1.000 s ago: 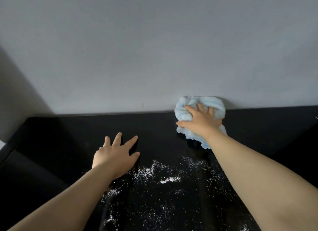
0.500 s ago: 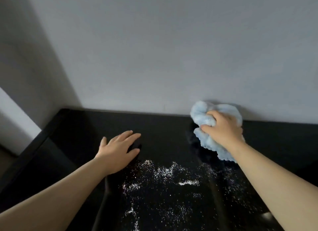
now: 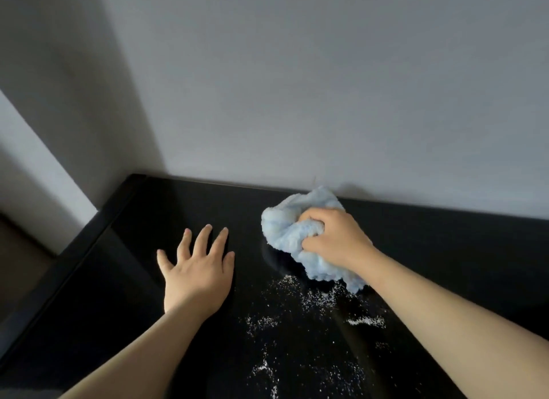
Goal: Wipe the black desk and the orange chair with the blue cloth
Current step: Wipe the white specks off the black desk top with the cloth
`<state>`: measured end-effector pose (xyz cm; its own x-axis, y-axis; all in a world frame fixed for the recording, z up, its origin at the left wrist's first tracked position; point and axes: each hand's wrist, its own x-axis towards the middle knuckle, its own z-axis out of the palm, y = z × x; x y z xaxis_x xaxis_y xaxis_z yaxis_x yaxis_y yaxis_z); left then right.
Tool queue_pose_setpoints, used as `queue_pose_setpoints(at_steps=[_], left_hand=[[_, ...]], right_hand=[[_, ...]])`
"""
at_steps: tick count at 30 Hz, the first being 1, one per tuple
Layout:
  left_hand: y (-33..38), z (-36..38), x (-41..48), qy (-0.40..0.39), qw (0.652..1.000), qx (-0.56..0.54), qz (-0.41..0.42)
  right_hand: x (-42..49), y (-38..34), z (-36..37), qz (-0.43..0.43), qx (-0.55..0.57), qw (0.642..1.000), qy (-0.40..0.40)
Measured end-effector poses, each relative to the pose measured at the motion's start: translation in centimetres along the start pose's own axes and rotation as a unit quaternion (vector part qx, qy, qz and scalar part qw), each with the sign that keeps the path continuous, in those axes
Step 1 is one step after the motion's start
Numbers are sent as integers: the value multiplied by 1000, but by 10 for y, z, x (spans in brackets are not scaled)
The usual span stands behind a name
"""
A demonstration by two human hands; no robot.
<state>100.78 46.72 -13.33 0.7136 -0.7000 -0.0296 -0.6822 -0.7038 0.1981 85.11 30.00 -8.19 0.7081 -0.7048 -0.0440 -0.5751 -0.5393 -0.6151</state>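
Near the wall, the right hand (image 3: 332, 239) grips the bunched blue cloth (image 3: 292, 235) on the black surface (image 3: 445, 244); white crumbs (image 3: 315, 306) lie just nearer the person, beside the flat, released left hand (image 3: 197, 275).

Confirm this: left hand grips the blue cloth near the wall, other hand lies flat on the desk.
Wrong hand. The head view shows the right hand gripping the cloth near the wall; the left hand lies flat on the desk.
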Motion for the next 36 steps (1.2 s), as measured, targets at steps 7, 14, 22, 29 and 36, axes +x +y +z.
queue_pose_setpoints(at_steps=[7, 14, 22, 29, 36], left_hand=[[-3, -3, -1, 55, 994, -98, -3], [-3, -4, -2, 64, 989, -136, -2], [-10, -10, -14, 33, 990, -127, 41], [-25, -18, -48, 61, 946, -316, -22], [-31, -27, -71, 22, 898, -436, -57]], right_hand=[[63, -8, 11, 1, 48, 992, -120], [26, -23, 31, -79, -178, 981, 21], [-27, -43, -18, -23, -10, 988, -153], [-39, -71, 51, -43, -234, 966, -99], [-119, -78, 31, -128, -229, 939, -222]])
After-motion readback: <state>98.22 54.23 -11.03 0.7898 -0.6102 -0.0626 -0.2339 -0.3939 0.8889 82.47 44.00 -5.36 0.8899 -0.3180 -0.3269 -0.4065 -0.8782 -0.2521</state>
